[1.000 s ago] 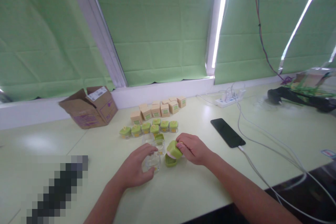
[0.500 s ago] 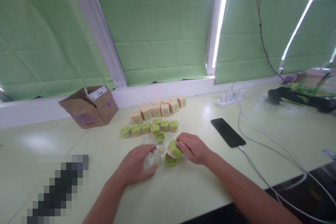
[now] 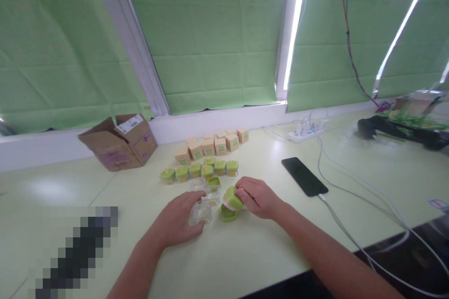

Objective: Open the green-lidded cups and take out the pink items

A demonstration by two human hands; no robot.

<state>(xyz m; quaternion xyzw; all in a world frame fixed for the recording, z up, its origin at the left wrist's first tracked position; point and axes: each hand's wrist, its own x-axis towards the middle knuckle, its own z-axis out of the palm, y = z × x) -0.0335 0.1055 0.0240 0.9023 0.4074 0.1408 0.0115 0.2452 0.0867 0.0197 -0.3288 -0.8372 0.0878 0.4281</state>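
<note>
Since a moment ago, my left hand (image 3: 178,219) has slid a little down and to the left with the clear jar (image 3: 201,212) it grips, so the jar now sits slightly farther from the green lid (image 3: 228,215) lying on the counter (image 3: 245,252). My right hand (image 3: 257,197) has barely shifted; its fingers are curled around a green-capped jar (image 3: 232,198), tilted, with a pale pink rim showing under the cap, just above that loose lid.

No writing can be read anywhere. The small tan boxes (image 3: 210,145) near the window ledge each carry a green label, but the print is too small to make out. The open cardboard carton (image 3: 119,142) at the left has a white sticker on a flap and purple printing on its side, both unreadable.

Between my hands and the boxes stands a row of green-lidded jars (image 3: 198,169), with one more open jar (image 3: 213,187) just behind the clear one I hold. To the right a black phone (image 3: 304,176) lies flat with a white cable (image 3: 351,224) plugged in, running toward the counter's edge. A white power strip (image 3: 305,134) sits by the ledge with more cords. A black object with green strands (image 3: 400,128) lies far right. A blurred patch (image 3: 77,252) covers the lower left.
</note>
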